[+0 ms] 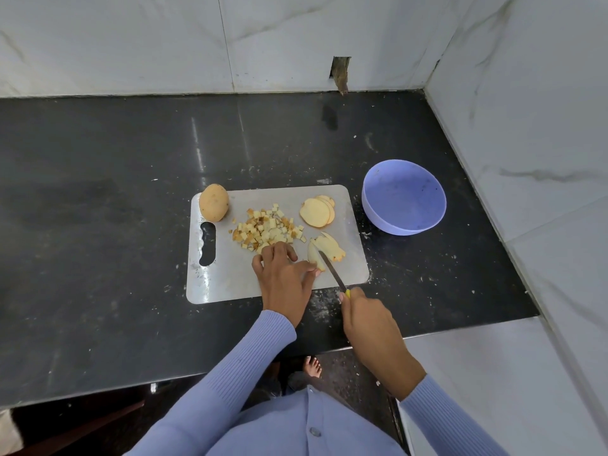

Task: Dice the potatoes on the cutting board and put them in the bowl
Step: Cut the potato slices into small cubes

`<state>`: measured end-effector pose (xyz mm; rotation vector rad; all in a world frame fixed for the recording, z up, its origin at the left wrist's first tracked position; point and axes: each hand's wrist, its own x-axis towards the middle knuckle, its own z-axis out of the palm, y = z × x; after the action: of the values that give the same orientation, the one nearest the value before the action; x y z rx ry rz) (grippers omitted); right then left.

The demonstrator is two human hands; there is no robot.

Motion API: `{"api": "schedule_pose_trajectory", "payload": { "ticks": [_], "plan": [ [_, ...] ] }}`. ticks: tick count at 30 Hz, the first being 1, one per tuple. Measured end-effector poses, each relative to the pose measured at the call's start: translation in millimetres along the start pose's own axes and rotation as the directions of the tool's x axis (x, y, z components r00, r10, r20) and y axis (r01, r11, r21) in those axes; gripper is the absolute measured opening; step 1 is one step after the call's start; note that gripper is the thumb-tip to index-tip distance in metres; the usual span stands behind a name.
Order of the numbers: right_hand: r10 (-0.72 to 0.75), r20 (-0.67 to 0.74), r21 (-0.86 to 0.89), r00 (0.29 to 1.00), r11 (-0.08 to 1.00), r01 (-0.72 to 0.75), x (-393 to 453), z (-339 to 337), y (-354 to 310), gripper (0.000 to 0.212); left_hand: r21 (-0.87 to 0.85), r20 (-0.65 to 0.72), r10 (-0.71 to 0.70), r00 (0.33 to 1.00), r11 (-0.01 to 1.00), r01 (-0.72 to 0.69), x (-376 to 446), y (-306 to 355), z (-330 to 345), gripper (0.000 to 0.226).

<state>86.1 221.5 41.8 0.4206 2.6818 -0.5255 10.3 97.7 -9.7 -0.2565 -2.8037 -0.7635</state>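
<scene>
Head camera view, looking down at a dark countertop (pixel 98 199) with a grey cutting board (pixel 230 284) at its centre. The right hand (pixel 368 320), at 5 o'clock from the board, is curled round the yellow handle of a knife (pixel 332 269), whose blade angles up toward 11 o'clock into a group of cut potato strips (pixel 329 250) near the board's lower right. The left hand (pixel 283 278) rests on the board at 6 o'clock, its thumb and fingertips pinching the near end of those strips to steady them.

The job looks roughly half done. A heap of diced potato (pixel 266 230) sits in the middle of the board, just above the left hand. A stack of round potato slices (pixel 317 212) lies at 1 o'clock on the board, not yet cut into cubes. One whole potato (pixel 214 202), skin on, sits at the board's 10 o'clock corner, untouched. The purple bowl (pixel 404 196) stands just beside the board at 3 o'clock, and no potato can be seen inside it, so all the transferring is left to do.

Exactly how deep the blade sits in the strips is hard to make out. The left fingers hide part of the diced heap's near edge. The knife handle is almost wholly covered by the right hand. Pale crumbs speckle the counter around the board.
</scene>
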Motion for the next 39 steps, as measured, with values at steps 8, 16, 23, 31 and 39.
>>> {"api": "schedule_pose_trajectory", "payload": {
  "ticks": [8, 16, 23, 31, 39],
  "plan": [
    [-0.048, -0.016, -0.022, 0.999, 0.999, 0.048, 19.2, 3.9, -16.3, 0.032, 0.022, 0.026, -0.003, 1.0, 1.0, 0.003, 1.8, -0.5, -3.8, 0.009],
    [-0.002, 0.005, -0.083, 1.0, 0.997, 0.003, 10.6, 14.3, -7.5, 0.028, 0.046, 0.03, 0.032, 0.999, 0.998, -0.033, 5.0, -3.3, -3.9, 0.009],
    [0.059, 0.019, -0.112, 0.998, 0.992, -0.056, -20.0, 26.0, 18.0, 0.028, 0.044, 0.07, 0.023, 0.997, 0.999, -0.026, 5.7, -2.5, -5.0, 0.011],
    [0.025, -0.026, -0.083, 0.999, 0.996, -0.027, -10.1, 13.2, 19.0, 0.032, -0.003, 0.088, 0.06, 0.994, 0.998, -0.06, 5.6, -6.0, -7.3, 0.011],
    [-0.037, -0.201, 0.066, 0.979, 0.997, 0.051, 7.0, -19.2, 25.2, 0.032, 0.004, 0.149, 0.151, 0.977, 0.988, -0.153, 31.1, -19.3, -12.4, 0.026]
  ]
}}
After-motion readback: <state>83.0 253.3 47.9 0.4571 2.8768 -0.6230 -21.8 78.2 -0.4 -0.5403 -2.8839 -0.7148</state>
